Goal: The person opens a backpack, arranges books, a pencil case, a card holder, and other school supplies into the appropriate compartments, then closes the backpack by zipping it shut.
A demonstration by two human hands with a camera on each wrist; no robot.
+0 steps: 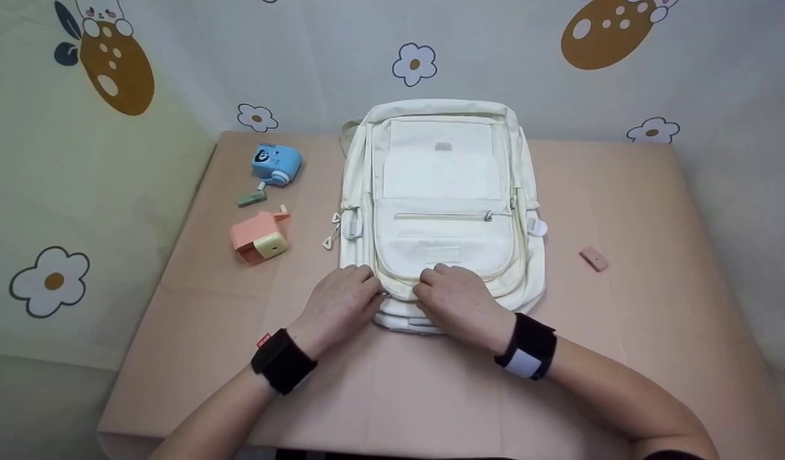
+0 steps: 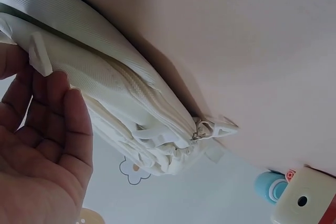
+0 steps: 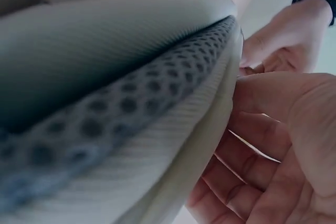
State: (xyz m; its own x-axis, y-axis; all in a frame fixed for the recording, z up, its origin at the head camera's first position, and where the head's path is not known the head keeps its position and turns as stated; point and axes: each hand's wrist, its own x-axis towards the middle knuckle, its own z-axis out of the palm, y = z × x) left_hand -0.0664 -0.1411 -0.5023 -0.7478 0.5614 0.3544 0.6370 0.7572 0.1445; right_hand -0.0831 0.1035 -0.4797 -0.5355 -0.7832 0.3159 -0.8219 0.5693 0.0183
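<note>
A white backpack (image 1: 442, 176) lies on the table, front side up, its base toward me. At its lower left corner my left hand (image 1: 344, 295) pinches a small pale zipper pull (image 2: 40, 55) between thumb and fingers. My right hand (image 1: 464, 305) grips the lower front edge of the bag, thumb and fingers on the fabric. Close up in the right wrist view, a seam gapes and dark-spotted grey mesh (image 3: 152, 85) shows inside. Triangular zipper pulls (image 1: 331, 233) hang loose at the bag's left side.
Left of the bag stand a blue crank pencil sharpener (image 1: 277, 163) and a pink house-shaped one (image 1: 255, 236), with a small green block (image 1: 251, 199) between them. A small pink block (image 1: 594, 259) lies to the right. Patterned curtain (image 1: 328, 70) encloses the table's back and sides.
</note>
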